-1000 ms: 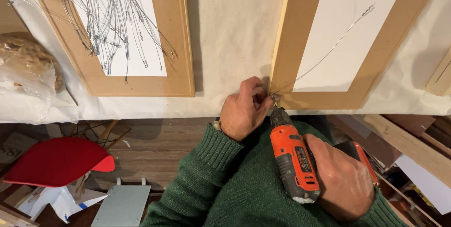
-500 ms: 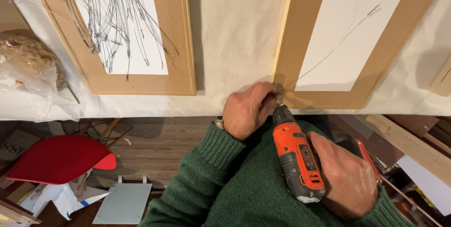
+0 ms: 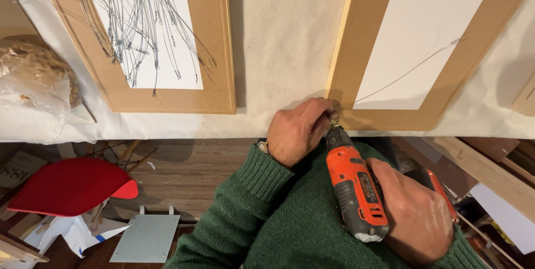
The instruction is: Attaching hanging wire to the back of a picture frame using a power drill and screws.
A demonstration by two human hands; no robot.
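Orange drill (image 3: 355,188) tip hidden behind left hand (image 3: 296,131).

Right hand (image 3: 415,221) grips orange drill (image 3: 354,182), bit at corner of right frame (image 3: 356,79). Left hand (image 3: 295,132) pinches there. Wire (image 3: 409,71) crosses frame. Counter (image 3: 278,52) cloth-covered.

An orange and black cordless drill (image 3: 355,191) points tip-first at the near left corner of a brown flat-lying wooden picture frame (image 3: 356,52), a thin wire (image 3: 407,71) crossing its white backing.
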